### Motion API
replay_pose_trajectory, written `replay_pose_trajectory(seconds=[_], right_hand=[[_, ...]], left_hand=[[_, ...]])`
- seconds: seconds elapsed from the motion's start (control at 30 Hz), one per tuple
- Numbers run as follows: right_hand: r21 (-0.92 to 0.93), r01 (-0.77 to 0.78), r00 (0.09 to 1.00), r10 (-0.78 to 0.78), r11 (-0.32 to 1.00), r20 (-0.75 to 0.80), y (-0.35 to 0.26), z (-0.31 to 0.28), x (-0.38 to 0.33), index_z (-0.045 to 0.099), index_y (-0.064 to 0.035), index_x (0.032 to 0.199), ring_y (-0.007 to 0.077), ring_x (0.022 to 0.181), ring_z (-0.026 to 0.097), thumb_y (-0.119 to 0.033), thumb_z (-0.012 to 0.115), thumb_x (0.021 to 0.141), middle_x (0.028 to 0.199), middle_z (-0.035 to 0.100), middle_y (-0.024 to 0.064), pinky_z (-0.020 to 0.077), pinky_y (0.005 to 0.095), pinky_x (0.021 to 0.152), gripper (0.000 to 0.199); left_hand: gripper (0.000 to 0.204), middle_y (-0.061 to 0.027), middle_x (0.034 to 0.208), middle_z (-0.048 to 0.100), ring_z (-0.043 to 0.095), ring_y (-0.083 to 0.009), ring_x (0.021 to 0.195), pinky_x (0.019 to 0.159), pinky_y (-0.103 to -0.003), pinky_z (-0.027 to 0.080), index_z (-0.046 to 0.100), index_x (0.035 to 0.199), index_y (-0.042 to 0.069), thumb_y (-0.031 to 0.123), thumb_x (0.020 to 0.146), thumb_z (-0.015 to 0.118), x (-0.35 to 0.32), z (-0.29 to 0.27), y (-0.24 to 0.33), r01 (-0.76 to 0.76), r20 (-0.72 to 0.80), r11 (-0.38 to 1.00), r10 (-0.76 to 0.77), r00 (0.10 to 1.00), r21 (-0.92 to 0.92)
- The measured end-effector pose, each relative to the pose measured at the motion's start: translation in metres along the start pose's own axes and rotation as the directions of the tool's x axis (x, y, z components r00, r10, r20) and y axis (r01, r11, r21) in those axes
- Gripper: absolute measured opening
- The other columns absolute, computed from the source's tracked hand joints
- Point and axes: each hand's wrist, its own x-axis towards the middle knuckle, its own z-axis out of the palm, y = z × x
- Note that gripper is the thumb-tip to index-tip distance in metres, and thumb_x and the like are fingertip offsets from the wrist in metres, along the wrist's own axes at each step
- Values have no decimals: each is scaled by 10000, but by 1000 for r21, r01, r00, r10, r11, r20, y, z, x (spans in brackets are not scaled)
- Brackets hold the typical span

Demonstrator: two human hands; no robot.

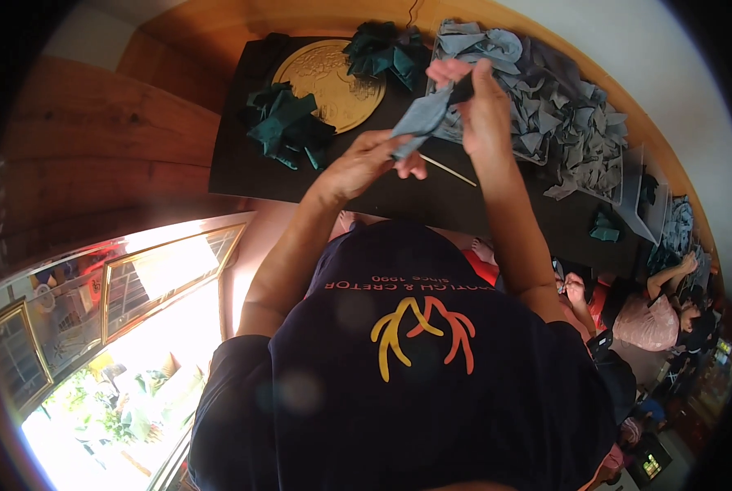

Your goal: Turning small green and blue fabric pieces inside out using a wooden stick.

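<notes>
Two hands, one grey strip

Harsh daylight floods through the opening to the lower left of the desk, blown out to white, leaving the shirt below the desk in shadow, with faint flare spots. Above the desk, the hands blur slightly; beyond it, the wall bends toward a black rim.
</notes>
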Motion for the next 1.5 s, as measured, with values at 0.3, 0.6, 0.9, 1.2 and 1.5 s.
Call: replay_pose_trajectory(seconds=[0.3,0.6,0.9,1.2,1.5], right_hand=[[-98,-268,955,278,958,106,-23,-10,-7,652,-4,1041,209,854,676,-392,532,967,1037,677,148,555,318,756,413],[-488,-7,907,211,873,365,-36,4,-22,494,-32,1319,177,1024,599,-224,600,939,1136,639,110,438,309,911,439],[-290,-370,863,442,883,244,-4,19,-38,597,28,1115,127,743,623,-215,643,919,881,645,66,499,240,669,316],[-348,-224,943,292,910,157,19,29,-39,596,5,1151,78,763,587,-183,606,942,886,643,19,463,219,643,282],[-270,-17,992,49,963,113,36,43,-52,606,10,1133,79,905,572,-82,612,929,1015,634,33,448,200,807,223]], left_hand=[[333,-126,899,614,591,-304,997,865,-407,476,588,712,67,334,911,585,-5,-44,21,-195,-125,907,159,979,-373],[293,-76,1006,607,569,-282,1037,840,-384,518,607,941,47,335,938,557,7,-50,25,-246,-85,726,252,964,-642],[371,-113,982,627,601,-272,964,876,-385,490,582,963,31,387,973,477,14,-37,37,-237,-165,681,170,972,-693],[239,-19,987,599,552,-80,870,798,-223,428,533,1064,58,184,906,662,11,13,9,-419,-497,904,329,803,-78],[120,24,831,569,531,-61,810,754,-207,400,571,901,101,25,853,651,25,14,6,-553,-608,812,346,714,-187]])
